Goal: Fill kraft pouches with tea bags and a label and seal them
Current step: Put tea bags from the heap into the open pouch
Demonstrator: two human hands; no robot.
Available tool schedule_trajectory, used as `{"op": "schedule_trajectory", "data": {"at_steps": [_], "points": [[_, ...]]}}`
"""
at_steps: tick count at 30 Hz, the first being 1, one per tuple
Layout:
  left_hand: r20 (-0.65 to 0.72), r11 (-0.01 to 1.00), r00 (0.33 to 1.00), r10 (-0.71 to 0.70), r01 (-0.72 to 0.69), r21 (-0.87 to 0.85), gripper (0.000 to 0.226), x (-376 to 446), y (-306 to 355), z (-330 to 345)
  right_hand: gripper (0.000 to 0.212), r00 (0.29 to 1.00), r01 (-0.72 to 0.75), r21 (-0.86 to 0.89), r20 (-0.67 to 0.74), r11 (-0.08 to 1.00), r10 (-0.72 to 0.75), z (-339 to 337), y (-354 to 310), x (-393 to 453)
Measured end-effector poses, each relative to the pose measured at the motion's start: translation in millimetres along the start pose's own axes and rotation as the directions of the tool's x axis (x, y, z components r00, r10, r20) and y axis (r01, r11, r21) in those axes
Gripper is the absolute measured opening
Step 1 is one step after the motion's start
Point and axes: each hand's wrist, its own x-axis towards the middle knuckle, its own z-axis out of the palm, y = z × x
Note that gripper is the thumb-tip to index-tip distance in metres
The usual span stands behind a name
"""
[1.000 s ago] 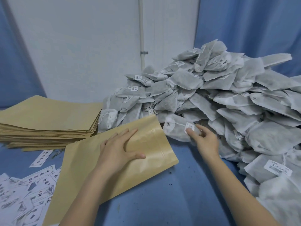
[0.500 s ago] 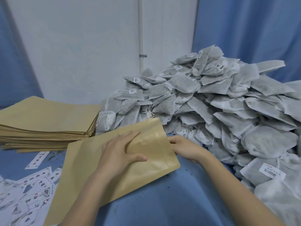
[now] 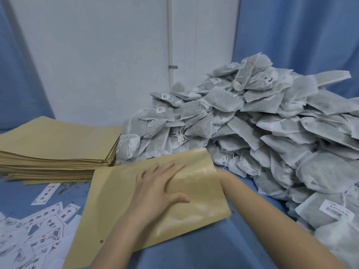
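Filling under way, first pouch only; label and seal not yet done.
Left to right: labels lie loose on the blue surface; pouch stack waits behind them. Left hand, grip wide and flat, presses the pouch down. Right hand is hidden inside the pouch mouth, only the forearm showing; grip: cannot tell. Tea bag heap at right looks barely touched. Nearly all the work remains.
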Motion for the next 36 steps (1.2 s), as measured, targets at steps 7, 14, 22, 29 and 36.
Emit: {"op": "schedule_trajectory", "data": {"at_steps": [7,14,22,29,36], "points": [[-0.059,1.000,0.998,-0.020,0.021,0.008,0.080,2.2,-5.1,-3.1,0.027,0.730,0.254,0.705,-0.589,0.663,0.347,-49.7,31.2,5.5],[-0.077,0.996,0.996,-0.050,0.044,-0.072,0.074,3.2,-8.0,-8.3,0.008,0.650,0.377,0.800,-0.588,0.468,0.481,-58.0,36.8,27.5],[-0.083,0.996,0.995,-0.049,0.043,-0.074,0.074,3.2,-7.0,-9.3,0.020,0.723,0.414,0.521,-0.686,0.746,0.077,-28.0,53.3,-28.2],[-0.173,0.995,0.982,-0.070,0.057,-0.080,0.080,2.1,-8.2,-12.0,0.023,0.934,0.331,0.532,-0.302,0.780,-0.190,-15.6,40.4,-35.8],[-0.130,0.975,0.991,-0.011,-0.018,-0.221,0.076,1.7,-4.8,-14.0,0.034,0.966,0.257,0.271,-0.077,0.928,-0.245,0.4,31.7,-22.7]]}}
